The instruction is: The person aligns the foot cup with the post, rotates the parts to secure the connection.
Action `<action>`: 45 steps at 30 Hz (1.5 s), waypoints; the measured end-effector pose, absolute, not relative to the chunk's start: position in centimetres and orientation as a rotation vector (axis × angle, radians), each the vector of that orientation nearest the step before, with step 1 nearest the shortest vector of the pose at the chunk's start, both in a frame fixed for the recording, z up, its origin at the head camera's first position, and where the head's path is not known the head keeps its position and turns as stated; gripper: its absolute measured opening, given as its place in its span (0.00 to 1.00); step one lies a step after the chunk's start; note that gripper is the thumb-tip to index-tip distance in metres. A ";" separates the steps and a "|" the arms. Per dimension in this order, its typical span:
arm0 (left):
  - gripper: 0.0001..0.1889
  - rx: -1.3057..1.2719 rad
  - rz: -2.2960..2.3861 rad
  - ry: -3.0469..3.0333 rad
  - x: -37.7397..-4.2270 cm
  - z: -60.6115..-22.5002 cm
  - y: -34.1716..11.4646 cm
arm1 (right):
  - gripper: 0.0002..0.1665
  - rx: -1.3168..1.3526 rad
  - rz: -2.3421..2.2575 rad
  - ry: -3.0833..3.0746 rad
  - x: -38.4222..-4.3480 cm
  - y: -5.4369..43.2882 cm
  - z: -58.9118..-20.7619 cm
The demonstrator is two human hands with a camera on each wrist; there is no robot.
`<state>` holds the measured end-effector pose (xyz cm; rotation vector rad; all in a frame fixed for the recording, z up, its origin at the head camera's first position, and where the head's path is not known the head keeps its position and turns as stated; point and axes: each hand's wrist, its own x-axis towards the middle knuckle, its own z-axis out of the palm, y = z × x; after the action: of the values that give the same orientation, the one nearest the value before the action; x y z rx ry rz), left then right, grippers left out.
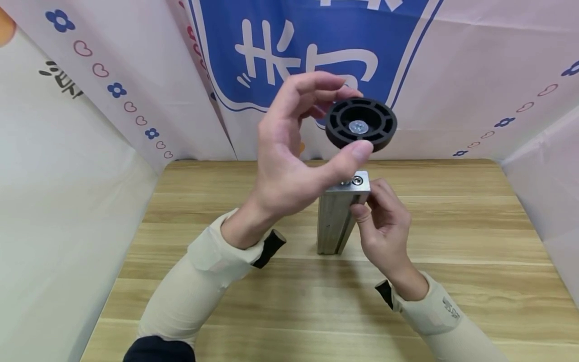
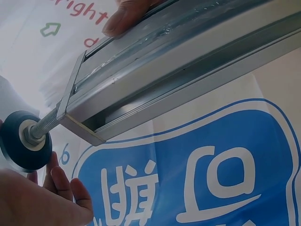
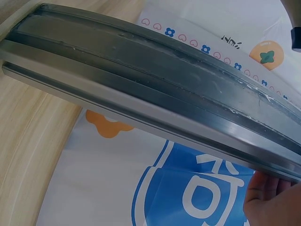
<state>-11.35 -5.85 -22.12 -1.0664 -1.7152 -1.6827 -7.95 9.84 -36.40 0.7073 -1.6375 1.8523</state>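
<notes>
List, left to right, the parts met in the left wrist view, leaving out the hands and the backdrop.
Black round foot → nut → threaded rod → metal profile.

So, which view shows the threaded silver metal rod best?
The left wrist view: the rod shows uncovered between the round black disc and grey metal post. In the head view, the left hand and disc mostly hide it; the right wrist view lacks it.

Blk rnd foot (image 1: pixel 359 127) atop upright metal bar (image 1: pixel 333 221).
</notes>
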 end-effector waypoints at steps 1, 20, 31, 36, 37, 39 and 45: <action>0.31 -1.070 -1.688 -1.712 -11.4 -22.2 -5.8 | 0.29 0.707 1.853 -1.638 -7.9 9.8 -36.4; 0.28 -1.144 -1.734 -1.691 -11.4 -22.4 -5.7 | 0.30 0.703 1.838 -1.632 -8.0 9.8 -36.4; 0.37 -0.999 -1.671 -1.704 -11.3 -22.6 -5.3 | 0.30 0.721 1.856 -1.619 -8.0 9.8 -36.5; 0.39 -0.963 -1.622 -1.700 -11.4 -22.6 -5.5 | 0.30 0.718 1.851 -1.626 -8.0 9.8 -36.6; 0.39 -0.961 -1.620 -1.700 -11.4 -22.6 -5.6 | 0.30 0.717 1.850 -1.627 -8.0 9.8 -36.6; 0.38 -0.959 -1.621 -1.701 -11.4 -22.6 -5.6 | 0.30 0.715 1.848 -1.629 -8.0 9.8 -36.5; 0.34 -0.983 -1.652 -1.681 -11.4 -22.6 -5.7 | 0.29 0.708 1.851 -1.628 -8.0 9.8 -36.5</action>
<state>-11.43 -5.68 -22.61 -0.9829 -1.6814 -1.6519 -7.99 9.77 -36.51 0.7078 -1.6284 1.8505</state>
